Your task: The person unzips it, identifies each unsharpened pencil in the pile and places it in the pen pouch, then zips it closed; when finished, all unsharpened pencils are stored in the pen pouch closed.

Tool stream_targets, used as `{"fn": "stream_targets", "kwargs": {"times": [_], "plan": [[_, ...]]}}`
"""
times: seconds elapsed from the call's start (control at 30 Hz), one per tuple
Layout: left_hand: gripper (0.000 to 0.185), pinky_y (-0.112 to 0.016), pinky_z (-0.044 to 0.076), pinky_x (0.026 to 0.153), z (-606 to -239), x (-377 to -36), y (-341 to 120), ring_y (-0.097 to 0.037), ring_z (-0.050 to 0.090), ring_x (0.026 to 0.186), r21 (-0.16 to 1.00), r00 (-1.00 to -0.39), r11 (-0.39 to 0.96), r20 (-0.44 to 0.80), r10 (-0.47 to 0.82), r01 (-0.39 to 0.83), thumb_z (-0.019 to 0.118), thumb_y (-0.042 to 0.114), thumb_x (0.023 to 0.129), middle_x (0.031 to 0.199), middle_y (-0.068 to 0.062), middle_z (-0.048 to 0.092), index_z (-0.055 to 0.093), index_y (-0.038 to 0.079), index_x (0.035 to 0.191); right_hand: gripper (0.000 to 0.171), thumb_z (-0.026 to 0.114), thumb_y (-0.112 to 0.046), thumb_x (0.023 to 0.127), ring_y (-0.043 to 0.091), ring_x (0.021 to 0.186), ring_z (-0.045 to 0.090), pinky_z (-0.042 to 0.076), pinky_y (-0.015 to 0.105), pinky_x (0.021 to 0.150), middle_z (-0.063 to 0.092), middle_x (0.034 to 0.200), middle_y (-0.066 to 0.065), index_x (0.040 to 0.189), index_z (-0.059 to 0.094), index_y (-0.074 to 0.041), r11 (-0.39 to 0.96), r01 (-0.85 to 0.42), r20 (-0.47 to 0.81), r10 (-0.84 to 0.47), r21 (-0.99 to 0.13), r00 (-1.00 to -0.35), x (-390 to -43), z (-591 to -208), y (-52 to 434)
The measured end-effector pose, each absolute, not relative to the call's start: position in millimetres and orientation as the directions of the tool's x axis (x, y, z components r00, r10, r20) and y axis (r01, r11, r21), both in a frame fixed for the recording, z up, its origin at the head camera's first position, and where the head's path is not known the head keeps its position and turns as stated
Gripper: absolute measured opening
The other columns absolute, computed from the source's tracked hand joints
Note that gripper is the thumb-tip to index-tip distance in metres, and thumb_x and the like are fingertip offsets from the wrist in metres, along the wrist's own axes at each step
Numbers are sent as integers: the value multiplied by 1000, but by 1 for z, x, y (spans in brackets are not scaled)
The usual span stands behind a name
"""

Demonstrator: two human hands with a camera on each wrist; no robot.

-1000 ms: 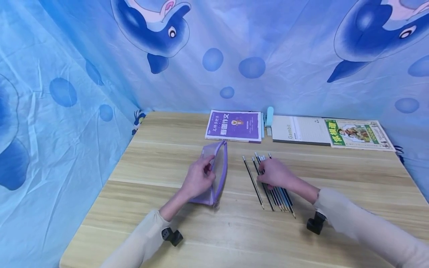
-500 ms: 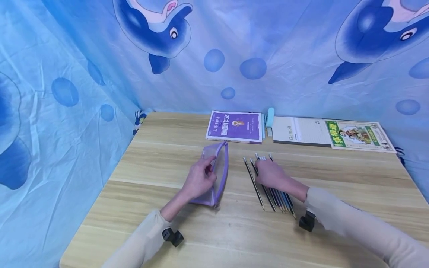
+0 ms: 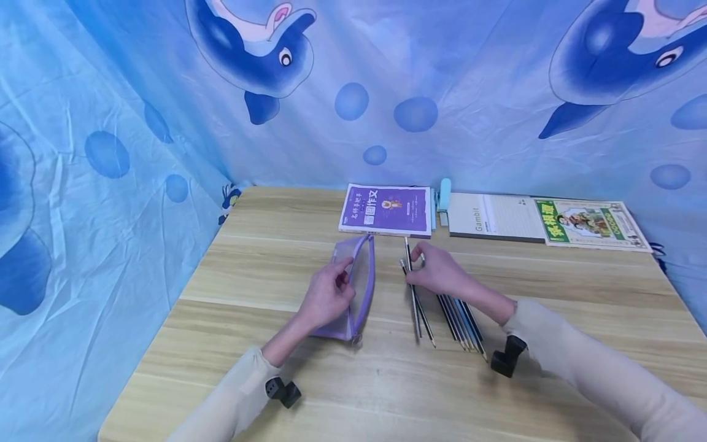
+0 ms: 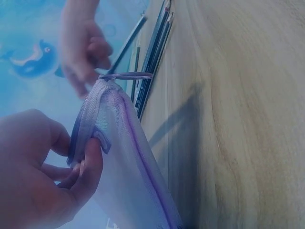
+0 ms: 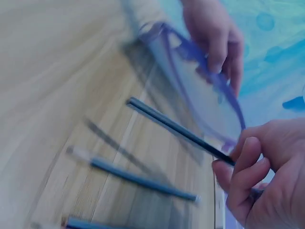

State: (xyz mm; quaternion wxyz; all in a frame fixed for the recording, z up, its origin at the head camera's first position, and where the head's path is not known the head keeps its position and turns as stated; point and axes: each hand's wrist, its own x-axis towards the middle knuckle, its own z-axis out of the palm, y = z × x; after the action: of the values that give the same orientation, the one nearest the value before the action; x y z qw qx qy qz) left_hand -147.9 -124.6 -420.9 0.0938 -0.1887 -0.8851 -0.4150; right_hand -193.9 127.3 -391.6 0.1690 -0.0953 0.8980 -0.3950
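Note:
A purple mesh pencil pouch [image 3: 360, 276] stands on its edge on the wooden table [image 3: 276, 258]. My left hand [image 3: 343, 274] grips its open top edge; the left wrist view shows the fingers [image 4: 90, 164] curled over the pouch [image 4: 124, 157]. My right hand [image 3: 415, 270] pinches one dark pencil [image 3: 412, 294] and holds it just right of the pouch. In the right wrist view the pencil [image 5: 171, 125] points toward the pouch mouth [image 5: 200, 90]. Several pencils [image 3: 459, 319] lie in a row under my right wrist, and one lone pencil [image 3: 425, 319] lies to their left.
A purple book [image 3: 386, 209], a light blue stapler [image 3: 444, 190], a pale notepad [image 3: 491, 215] and a green booklet [image 3: 591, 222] line the table's far edge. Blue dolphin-print cloth [image 3: 166, 123] hangs behind the table and on its left.
My right hand has taken one pencil out of the row and carried it left toward the pouch. The left hand and the pouch have stayed put.

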Motion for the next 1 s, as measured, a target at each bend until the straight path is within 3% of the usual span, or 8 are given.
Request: {"fn": "stream_targets", "kwargs": {"times": [0.2, 0.4, 1.0], "plan": [[56, -28, 56, 68, -419, -147, -127, -19, 59, 74, 694, -905, 583, 343, 249, 424, 63, -11, 74, 86, -12, 62, 55, -17, 129, 40, 64, -8, 83, 17, 46, 52, 37, 23, 39, 69, 82, 19, 119, 46, -7, 460, 101, -260, -297, -882, -919, -192, -378, 103], [57, -29, 57, 67, -417, -147, -126, -20, 60, 74, 696, -903, 575, 353, 246, 429, 64, -11, 73, 87, -13, 63, 56, -15, 129, 40, 63, -6, 86, 16, 48, 51, 37, 23, 40, 70, 86, 20, 120, 43, -6, 299, 119, -201, -262, -947, -944, -190, -375, 83], [58, -30, 56, 68, -416, -148, -119, -19, 60, 75, 730, -918, 558, 327, 223, 396, 64, -9, 74, 86, -8, 62, 56, -12, 132, 37, 63, -1, 87, 16, 44, 50, 35, 24, 38, 70, 79, 14, 117, 42, -1, 270, 140, -225, -319, -953, -920, -182, -397, 59]]}}
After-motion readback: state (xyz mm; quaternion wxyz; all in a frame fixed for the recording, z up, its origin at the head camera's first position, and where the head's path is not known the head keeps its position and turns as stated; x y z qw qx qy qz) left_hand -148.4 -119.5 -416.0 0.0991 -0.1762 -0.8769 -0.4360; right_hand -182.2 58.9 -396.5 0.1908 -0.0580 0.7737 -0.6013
